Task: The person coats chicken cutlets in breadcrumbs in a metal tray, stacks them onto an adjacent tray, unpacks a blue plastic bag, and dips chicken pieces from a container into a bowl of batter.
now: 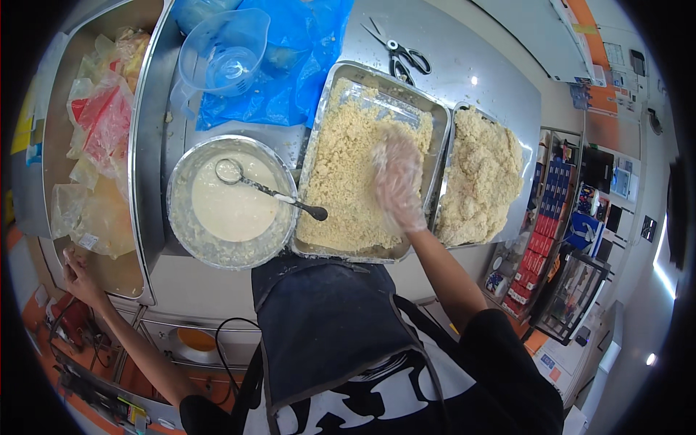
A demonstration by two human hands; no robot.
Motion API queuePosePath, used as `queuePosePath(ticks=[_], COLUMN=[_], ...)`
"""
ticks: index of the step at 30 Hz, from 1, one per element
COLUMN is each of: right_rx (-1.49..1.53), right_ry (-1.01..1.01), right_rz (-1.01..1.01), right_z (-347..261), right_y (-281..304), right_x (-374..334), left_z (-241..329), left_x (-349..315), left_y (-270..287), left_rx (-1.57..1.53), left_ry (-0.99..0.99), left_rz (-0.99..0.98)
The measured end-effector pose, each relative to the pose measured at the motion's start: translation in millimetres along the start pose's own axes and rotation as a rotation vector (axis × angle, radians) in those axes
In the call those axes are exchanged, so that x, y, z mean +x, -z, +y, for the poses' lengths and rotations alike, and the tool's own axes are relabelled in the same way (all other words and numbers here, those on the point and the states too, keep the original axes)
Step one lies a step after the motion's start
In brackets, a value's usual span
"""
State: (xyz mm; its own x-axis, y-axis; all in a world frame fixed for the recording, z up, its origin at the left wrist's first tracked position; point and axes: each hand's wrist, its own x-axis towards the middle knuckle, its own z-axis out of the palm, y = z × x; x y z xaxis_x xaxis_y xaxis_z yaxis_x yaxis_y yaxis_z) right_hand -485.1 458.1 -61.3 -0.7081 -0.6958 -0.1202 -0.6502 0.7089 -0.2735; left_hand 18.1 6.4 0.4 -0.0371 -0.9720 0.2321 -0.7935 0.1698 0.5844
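Note:
My right hand (399, 181), in a clear plastic glove, lies with outstretched fingers on pale breadcrumbs (337, 181) in a rectangular metal tray (312, 148). Its fingertips are partly hidden by crumbs and the glove's folds. Far to the left, my bare left hand (80, 278) has its fingers bent over the near rim of a steel sink (138, 181). Between the hands stands a round metal bowl (185, 235) of creamy white batter (225, 206). A black-handled ladle (264, 190) rests across the bowl, its handle end reaching over the tray.
A second tray (444, 170) heaped with crumbs stands right of the first. Black-handled scissors (397, 52) lie behind the trays. A clear measuring jug (228, 58) and a blue plastic bag (297, 65) sit at the back left. Plastic bags (101, 123) lie in the sink.

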Motion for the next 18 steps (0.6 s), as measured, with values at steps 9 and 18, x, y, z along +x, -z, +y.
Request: queuePosePath(ticks=[9, 18], right_rx=[-0.139, -0.005], right_ry=[-0.095, -0.025], right_rz=[0.026, 0.060], right_z=[7.0, 5.6], right_y=[-20.4, -16.7], right_x=[7.8, 12.7], left_z=[33.1, 16.0], left_x=[-8.3, 0.5], left_y=[-2.9, 12.7], left_rx=[0.084, -0.012], left_ry=[0.073, 0.129], left_rz=[0.053, 0.035])
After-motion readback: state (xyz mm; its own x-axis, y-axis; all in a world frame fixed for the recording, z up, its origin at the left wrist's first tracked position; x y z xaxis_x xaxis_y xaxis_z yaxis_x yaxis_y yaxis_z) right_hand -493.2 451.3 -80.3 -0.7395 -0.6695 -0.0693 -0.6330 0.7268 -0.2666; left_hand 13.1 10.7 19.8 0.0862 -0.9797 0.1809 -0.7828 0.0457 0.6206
